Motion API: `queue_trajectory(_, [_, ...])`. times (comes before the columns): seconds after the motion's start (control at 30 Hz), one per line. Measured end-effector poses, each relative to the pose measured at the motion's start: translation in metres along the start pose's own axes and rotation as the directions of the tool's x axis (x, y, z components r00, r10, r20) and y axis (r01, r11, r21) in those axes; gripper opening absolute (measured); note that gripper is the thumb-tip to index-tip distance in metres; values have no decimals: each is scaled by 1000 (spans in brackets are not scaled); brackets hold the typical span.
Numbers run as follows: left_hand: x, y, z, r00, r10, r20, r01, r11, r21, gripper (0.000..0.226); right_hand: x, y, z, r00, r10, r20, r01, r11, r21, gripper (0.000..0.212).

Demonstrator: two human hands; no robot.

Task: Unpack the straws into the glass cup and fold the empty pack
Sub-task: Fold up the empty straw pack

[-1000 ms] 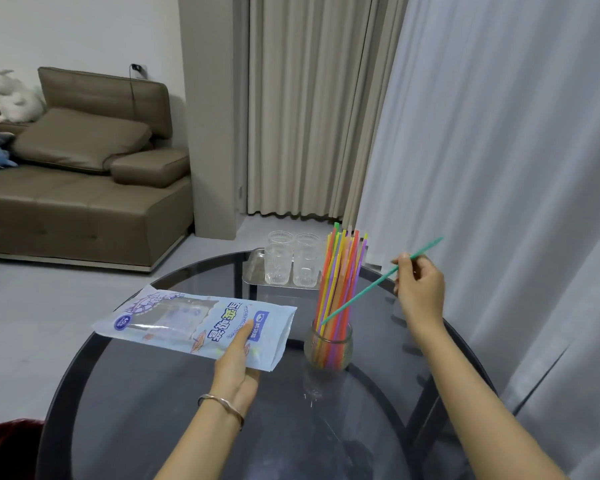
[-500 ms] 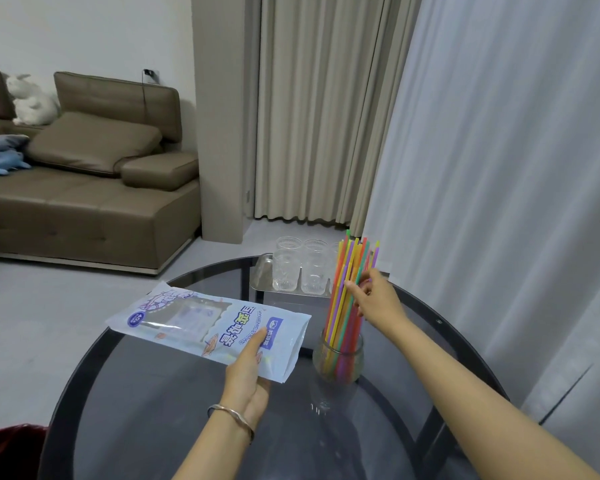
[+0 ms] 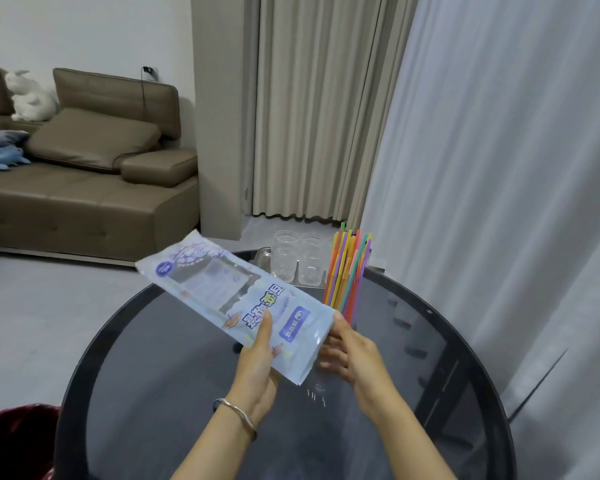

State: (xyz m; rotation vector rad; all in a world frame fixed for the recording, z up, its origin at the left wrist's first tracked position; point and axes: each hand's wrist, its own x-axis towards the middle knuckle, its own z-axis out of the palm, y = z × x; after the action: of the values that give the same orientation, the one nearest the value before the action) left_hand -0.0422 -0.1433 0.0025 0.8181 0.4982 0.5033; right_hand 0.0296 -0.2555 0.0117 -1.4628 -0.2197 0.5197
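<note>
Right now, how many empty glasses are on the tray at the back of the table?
2. The left glass stands at the left end of the tray; the right glass is beside it, next to the straws. Another may be hidden behind the straws.

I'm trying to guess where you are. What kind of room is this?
Most likely a living room in a home. There is a brown sofa with a white plush toy on it, long curtains reaching the floor, and a round glass table.
</note>
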Motion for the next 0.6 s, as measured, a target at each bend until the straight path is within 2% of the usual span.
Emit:
queue_trajectory(0.17, [-15,12,-14,981,-88,174,23,939,342,29,-11,8,-8,999,17,38,-21,995,102,27])
queue_trajectory(0.3, [-24,20,-28,927,-249,281,-4,741,671,31,-14,14,-2,1000,29,13,-31,971,238,25])
queue_trajectory(0.4, [-25,20,-35,941,-248,231,27,735,678,26,-15,15,4,999,19,39,-29,960,278,23])
queue_trajectory(0.6, [-26,32,-47,967,-162,197,-5,759,650,14,-19,13,11,993,-85,83,84,996,20,15])
